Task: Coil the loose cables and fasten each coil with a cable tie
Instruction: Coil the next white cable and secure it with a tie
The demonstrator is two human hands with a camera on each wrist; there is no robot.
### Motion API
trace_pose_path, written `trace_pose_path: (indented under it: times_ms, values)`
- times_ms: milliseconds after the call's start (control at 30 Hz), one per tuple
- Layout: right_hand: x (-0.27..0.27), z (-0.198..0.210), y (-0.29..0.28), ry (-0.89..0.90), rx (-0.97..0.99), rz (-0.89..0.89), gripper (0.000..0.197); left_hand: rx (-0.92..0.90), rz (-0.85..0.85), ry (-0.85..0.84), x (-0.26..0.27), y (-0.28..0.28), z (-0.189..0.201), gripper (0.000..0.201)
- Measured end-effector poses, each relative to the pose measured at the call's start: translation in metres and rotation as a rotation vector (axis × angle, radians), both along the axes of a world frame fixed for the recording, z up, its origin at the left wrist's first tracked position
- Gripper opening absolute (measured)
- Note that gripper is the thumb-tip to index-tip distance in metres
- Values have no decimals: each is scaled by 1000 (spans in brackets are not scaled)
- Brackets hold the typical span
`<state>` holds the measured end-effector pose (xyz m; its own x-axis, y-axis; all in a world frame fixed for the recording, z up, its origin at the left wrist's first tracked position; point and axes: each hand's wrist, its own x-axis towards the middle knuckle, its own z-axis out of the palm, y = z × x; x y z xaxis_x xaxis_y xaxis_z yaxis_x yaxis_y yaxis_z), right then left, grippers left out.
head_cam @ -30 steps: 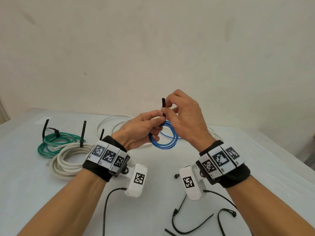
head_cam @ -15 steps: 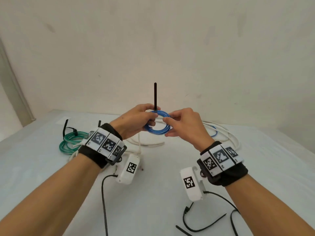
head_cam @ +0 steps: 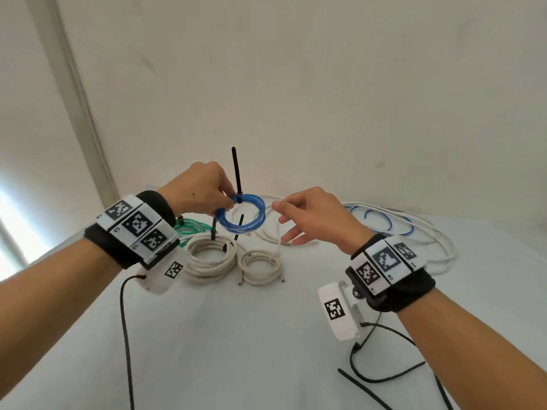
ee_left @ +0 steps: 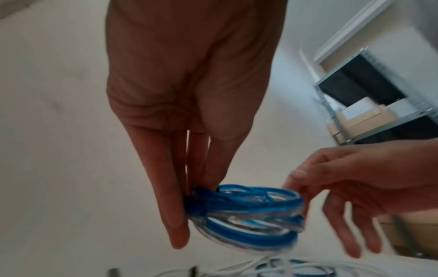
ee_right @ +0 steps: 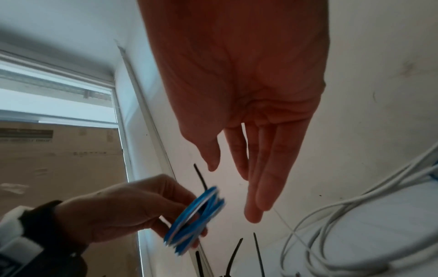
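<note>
Blue coil hangs in the air above the tabletop, pinched at its 10–11 o'clock edge by the left hand; fingers clamp the strands right where the black cable tie wraps them. Right hand sits just beside the coil's 3 o'clock side, fingers straight and spread, holding nothing, not touching the coil as far as the head view shows.

Risks, my read: grip is a small pinch w/ one hand only, so the coil could slip or swing and drop. Can't tell if the tie is cinched fully; if slack, slick strands may fan out and spring loose. The long tie tail pointing to 12 could snag on the ties of the coils below when it's set down.

Looks: thin glossy blue cable w/ translucent, whitish-looking turns, several loops, tight and roughly round, a bit splayed in the left wrist view. Below it at 6 o'clock lie two white coils, a green coil at 8; loose white and blue cable sprawls at 3, spare ties near the right wrist.
</note>
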<state>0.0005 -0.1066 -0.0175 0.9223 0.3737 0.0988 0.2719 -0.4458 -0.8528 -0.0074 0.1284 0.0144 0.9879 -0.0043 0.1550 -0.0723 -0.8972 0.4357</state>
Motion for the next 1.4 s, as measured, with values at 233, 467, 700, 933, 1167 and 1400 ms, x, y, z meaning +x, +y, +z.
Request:
trace_pose_path:
  times_ms: [233,467,700,933,1167,1400]
  values:
    - [1,-9,17,49,-74,57,22,-60,359,217,-19,90,-28,8]
    - [6,-15,43,30,-127,99,21,103,481,375,-46,132,-69,14]
    - [16,-20,49,15,-141,21,19,68,422,279,-41,135,-64,18]
    - [50,-18,24,-122,-64,-302,21,-170,234,21,-14,89,-43,13]
    - [87,-47,-17,60,-531,-128,12,-348,41,18,22,20,-33,12]
    - [92,-65,-34,-57,-756,-31,12,-493,-66,88,44,-26,-26,14]
